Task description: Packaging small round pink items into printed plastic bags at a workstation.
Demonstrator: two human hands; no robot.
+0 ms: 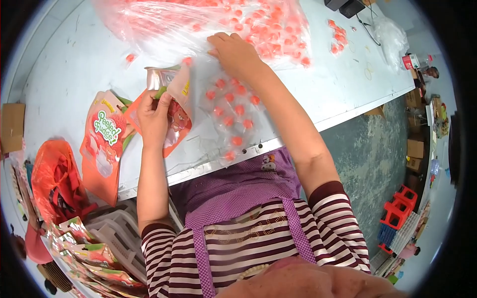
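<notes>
My left hand point(153, 119) is closed on the upper edge of an orange-and-pink printed pouch point(181, 116), whose silvery mouth gapes toward the far side. One red round piece point(187, 61) in clear wrap shows by that mouth. Farther off, my right hand point(237, 54) reaches over the near side of a large clear plastic bag point(164, 30) full of red wrapped pieces. Its fingers look stretched and apart, touching the film; nothing shows in them. Between my forearms lies a group of clear-wrapped red pieces point(228, 120).
Flat orange pouches point(102, 144) lie left on the white table point(54, 84). Below them are a red plastic bag point(58, 179), grey baskets point(117, 236) and more pouches point(94, 256). Loose red pieces point(338, 37) and a crumpled clear bag point(390, 37) sit far right. Red stools point(400, 206) stand beyond.
</notes>
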